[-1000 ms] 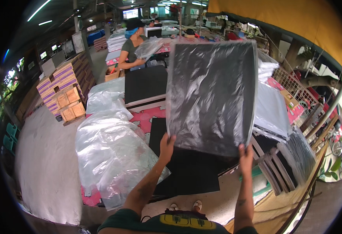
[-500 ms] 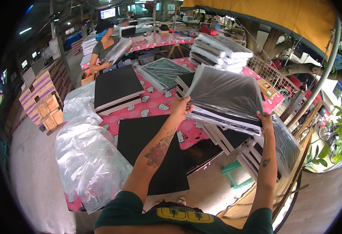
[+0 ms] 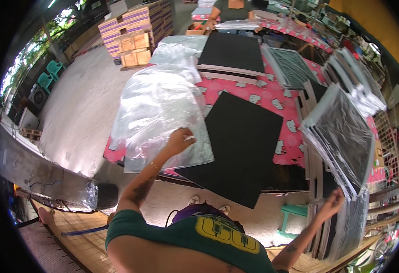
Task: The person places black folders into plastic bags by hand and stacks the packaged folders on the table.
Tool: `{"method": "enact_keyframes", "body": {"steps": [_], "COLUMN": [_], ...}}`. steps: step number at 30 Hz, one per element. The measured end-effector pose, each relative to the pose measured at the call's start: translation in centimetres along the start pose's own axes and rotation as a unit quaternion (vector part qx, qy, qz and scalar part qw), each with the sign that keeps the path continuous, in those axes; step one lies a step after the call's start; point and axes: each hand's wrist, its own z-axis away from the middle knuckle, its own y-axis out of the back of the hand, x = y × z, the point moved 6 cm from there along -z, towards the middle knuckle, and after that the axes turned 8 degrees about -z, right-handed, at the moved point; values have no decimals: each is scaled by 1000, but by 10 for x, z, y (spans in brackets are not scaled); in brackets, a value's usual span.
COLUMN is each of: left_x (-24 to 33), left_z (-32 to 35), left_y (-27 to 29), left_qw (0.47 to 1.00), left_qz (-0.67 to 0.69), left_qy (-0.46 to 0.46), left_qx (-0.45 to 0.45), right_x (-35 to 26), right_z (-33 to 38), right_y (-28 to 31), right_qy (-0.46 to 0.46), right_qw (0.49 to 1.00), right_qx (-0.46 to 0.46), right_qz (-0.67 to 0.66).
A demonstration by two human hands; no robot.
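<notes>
My left hand [image 3: 181,139] is over the near right part of a pile of clear plastic bags [image 3: 156,100]. Its fingers are loosely curled with a gap by the thumb, and I see nothing in them. Beside the bags, a large black board [image 3: 245,141] lies askew, one corner past the table's near edge. My right hand [image 3: 334,203] is low on the right, by the lower corner of a plastic-wrapped black panel [image 3: 345,132] on top of a stack. Its fingers are blurred; whether they touch the wrap is unclear.
A pink patterned cloth [image 3: 279,98] covers the table. Black boards [image 3: 231,50] are stacked at the back, near a wrapped greenish panel [image 3: 292,68]. More wrapped panels [image 3: 351,227] stand at lower right by a green stool [image 3: 292,214]. Across the table, a person [image 3: 231,13] holds a plastic-wrapped item.
My left hand has left the wrapped panel and moved left to the plastic bags. My right hand is lower, by the panel's near corner. The view has turned left.
</notes>
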Motion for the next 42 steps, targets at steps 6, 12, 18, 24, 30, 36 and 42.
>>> {"method": "enact_keyframes", "body": {"steps": [6, 12, 18, 24, 30, 36, 42], "left_x": [-91, -44, -106, -40, -69, -152, -281], "left_z": [89, 82, 91, 53, 82, 37, -32], "left_y": [-1, 49, 81, 99, 75, 10, 100], "left_qw": [991, 990, 944, 965, 984, 948, 936], "left_qz": [-103, 123, 252, 261, 30, -302, -350], "left_qy": [15, -57, 161, 1, -153, -59, 17], "left_qx": [-80, 34, 143, 7, 86, -85, -30], "right_x": [-132, -183, -153, -191, -193, -130, -74], "right_z": [241, 433, 405, 408, 488, 431, 222], "right_y": [-266, -365, -397, -391, -343, -385, -216], "right_qy": [-83, -636, -571, -538, -787, -694, -454], "right_qw": [844, 398, 513, 674, 407, 442, 669], "right_qx": [-506, -545, -326, -359, -337, -194, -20], "right_qz": [-154, -375, -551, -356, -318, -534, -589]}}
